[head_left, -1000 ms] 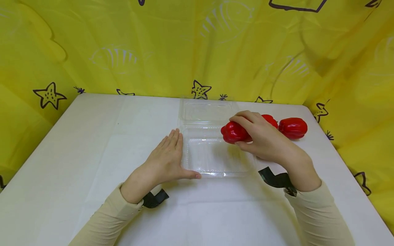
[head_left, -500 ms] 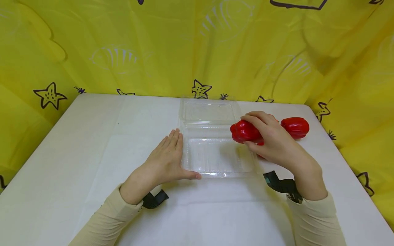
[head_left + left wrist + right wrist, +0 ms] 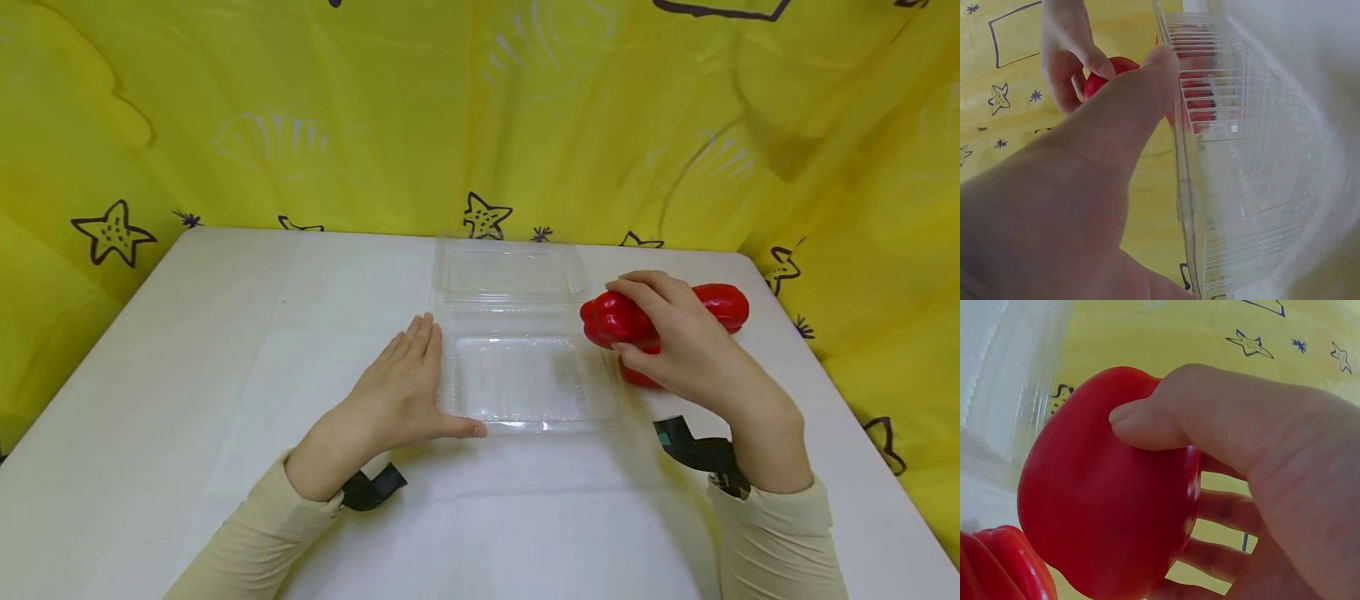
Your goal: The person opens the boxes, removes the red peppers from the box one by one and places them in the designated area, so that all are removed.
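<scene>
My right hand (image 3: 693,350) grips a glossy red bell pepper (image 3: 617,321) at the right edge of a clear plastic clamshell container (image 3: 540,427). In the right wrist view its thumb lies across the held pepper, with the fingers curled round the far side. The container's lid (image 3: 512,272) is folded back flat behind the base. My left hand (image 3: 397,387) rests against the container's left side, fingers straight, thumb stretched along the front rim. Another red pepper (image 3: 639,377) lies under the right hand, partly hidden by it.
Behind the right hand, a further red pepper (image 3: 723,306) lies on the white table (image 3: 480,533), near its right edge. A yellow patterned curtain (image 3: 390,133) hangs along the back and sides. Black bands (image 3: 375,487) circle both wrists.
The right hand has carried its pepper to the right, from above the container base to its right edge, close over another pepper. The left hand stays at the container.
</scene>
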{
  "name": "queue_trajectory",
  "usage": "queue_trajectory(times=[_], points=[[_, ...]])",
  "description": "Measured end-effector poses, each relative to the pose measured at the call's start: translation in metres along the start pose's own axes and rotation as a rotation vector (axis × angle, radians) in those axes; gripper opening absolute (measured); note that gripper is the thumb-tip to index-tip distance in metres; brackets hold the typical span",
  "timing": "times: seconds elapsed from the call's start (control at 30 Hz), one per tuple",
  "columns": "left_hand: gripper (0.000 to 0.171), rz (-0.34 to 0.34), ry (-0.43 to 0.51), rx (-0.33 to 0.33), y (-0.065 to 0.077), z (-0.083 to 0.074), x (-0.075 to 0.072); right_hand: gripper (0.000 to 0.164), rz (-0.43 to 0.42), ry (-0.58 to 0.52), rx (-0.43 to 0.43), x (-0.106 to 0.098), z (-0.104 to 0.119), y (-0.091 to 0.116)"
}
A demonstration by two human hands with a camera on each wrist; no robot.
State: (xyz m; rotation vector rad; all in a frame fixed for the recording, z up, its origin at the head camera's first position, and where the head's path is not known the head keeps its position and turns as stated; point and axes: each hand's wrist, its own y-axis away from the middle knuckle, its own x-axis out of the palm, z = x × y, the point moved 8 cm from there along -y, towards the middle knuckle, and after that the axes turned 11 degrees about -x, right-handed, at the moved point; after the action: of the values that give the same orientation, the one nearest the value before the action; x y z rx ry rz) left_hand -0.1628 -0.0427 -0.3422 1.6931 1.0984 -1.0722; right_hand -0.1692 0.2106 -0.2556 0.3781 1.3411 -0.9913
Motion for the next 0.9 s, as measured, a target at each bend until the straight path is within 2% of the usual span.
queue_trajectory(times=[0.9], points=[[0.135,-0.015,0.0,0.011,0.001,0.0,0.0,0.065,-0.005,-0.008,0.148,-0.014,-0.033,0.022]])
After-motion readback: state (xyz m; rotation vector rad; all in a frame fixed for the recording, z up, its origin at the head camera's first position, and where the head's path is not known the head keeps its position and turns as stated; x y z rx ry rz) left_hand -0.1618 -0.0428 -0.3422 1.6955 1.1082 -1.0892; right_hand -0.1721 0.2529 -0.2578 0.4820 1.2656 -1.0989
